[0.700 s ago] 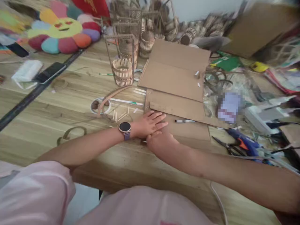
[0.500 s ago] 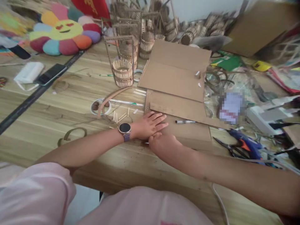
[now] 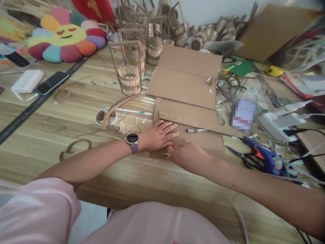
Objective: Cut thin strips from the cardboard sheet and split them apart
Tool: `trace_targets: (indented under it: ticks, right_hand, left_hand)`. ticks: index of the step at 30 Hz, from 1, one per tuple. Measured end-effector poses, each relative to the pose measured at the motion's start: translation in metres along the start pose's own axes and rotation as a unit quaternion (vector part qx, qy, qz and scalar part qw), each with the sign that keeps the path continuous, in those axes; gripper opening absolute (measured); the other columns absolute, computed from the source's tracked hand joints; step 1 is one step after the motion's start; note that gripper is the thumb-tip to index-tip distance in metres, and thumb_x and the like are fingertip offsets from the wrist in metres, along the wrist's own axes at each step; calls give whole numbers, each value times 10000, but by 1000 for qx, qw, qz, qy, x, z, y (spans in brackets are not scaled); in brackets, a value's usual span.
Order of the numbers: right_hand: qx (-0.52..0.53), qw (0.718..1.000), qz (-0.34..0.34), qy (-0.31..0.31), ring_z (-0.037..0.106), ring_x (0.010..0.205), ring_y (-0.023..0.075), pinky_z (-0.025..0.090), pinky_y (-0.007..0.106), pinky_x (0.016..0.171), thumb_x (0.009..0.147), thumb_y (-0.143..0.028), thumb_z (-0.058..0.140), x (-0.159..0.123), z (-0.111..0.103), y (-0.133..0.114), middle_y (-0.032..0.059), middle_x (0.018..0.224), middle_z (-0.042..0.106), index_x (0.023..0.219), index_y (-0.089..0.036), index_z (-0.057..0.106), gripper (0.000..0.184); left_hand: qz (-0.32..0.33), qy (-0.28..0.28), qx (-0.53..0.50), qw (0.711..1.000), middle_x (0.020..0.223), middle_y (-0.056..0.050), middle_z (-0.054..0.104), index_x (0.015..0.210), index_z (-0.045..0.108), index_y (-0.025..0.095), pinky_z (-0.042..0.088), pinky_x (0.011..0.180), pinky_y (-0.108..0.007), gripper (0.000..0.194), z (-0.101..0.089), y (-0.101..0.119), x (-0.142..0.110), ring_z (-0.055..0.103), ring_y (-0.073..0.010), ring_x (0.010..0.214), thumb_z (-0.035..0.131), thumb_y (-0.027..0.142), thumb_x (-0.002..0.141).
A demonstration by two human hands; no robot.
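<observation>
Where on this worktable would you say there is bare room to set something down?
The worktable shows bare wood between both hands (left hand, right hand) and its near edge, crumbs aside, and between the black strip and curled brown strip. It is crowded at right, around the glue gun and power strip, and behind the slatted basket.

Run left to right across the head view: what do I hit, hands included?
White box, dark phone, smartwatch, left hand, right hand, blue glue gun. Left out: things whose spans overlap.
</observation>
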State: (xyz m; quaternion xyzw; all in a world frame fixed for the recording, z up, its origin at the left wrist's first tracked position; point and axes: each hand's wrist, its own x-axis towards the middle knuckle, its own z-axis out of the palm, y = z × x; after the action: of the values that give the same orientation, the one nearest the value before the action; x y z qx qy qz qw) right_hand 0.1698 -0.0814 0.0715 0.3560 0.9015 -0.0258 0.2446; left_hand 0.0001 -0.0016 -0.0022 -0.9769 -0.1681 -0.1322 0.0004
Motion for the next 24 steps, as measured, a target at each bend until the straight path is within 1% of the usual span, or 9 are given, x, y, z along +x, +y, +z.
trace_targets:
  ticks: [2, 5, 9, 14, 17, 21, 24]
  right_hand:
    - [-6, 1000, -6, 8, 712, 729, 223, 361, 246, 447, 944, -107, 425, 7, -4, -9, 160, 930, 728, 1038, -85, 641, 236]
    - [-16, 1000, -9, 17, 717, 813, 250, 423, 249, 483, 879, -27, 444, 17, -9, -20, 213, 1010, 720, 1043, -63, 647, 263]
    - [-22, 1000, -1, 15, 723, 820, 249, 497, 268, 550, 852, -9, 462, 23, -13, -25, 256, 1035, 714, 1074, -41, 651, 294]
    - [-16, 1000, 4, -1, 725, 857, 232, 537, 277, 659, 842, -32, 526, 23, -23, -29, 239, 1037, 722, 1103, -54, 657, 293]
    - [-9, 1000, 0, -11, 725, 840, 222, 534, 277, 677, 845, -45, 537, 23, -27, -29, 220, 1006, 730, 1094, -66, 666, 281]
    - [-4, 1000, -1, -25, 722, 758, 202, 498, 244, 587, 828, -8, 532, 15, -21, -17, 178, 923, 737, 1097, -73, 659, 305]
    - [-1, 999, 12, -38, 720, 688, 200, 457, 232, 512, 804, 44, 505, 1, -13, -6, 131, 833, 734, 1042, -83, 663, 312]
  left_hand:
    - [-1, -10, 3, 1000, 1493, -199, 439, 1367, 520, 141, 305, 1107, -496, 449, 1, -1, 0, 405, -324, 1359, 434, 387, 1002]
    - [-1, -22, 5, 1000, 1512, -183, 420, 1384, 504, 151, 291, 1119, -485, 436, 0, -2, 0, 390, -312, 1372, 428, 359, 1009]
    - [1, -26, 1, 1000, 1507, -183, 425, 1380, 509, 147, 295, 1113, -478, 430, -2, -3, 0, 391, -309, 1368, 417, 353, 1014]
    - [6, -25, 0, 1000, 1511, -196, 413, 1393, 493, 137, 287, 1112, -489, 443, -4, -3, -1, 386, -318, 1367, 398, 349, 1015]
    - [13, -27, 3, 1000, 1511, -209, 406, 1403, 482, 122, 288, 1109, -498, 454, -4, -3, -1, 386, -334, 1367, 384, 339, 1016]
    - [8, -20, 1, 1000, 1499, -204, 428, 1379, 504, 129, 300, 1110, -495, 451, -4, -2, 0, 397, -323, 1361, 398, 372, 1015]
    - [5, -17, -1, 1000, 1497, -197, 434, 1369, 510, 140, 313, 1107, -497, 476, -4, -1, 0, 401, -320, 1360, 419, 431, 1004]
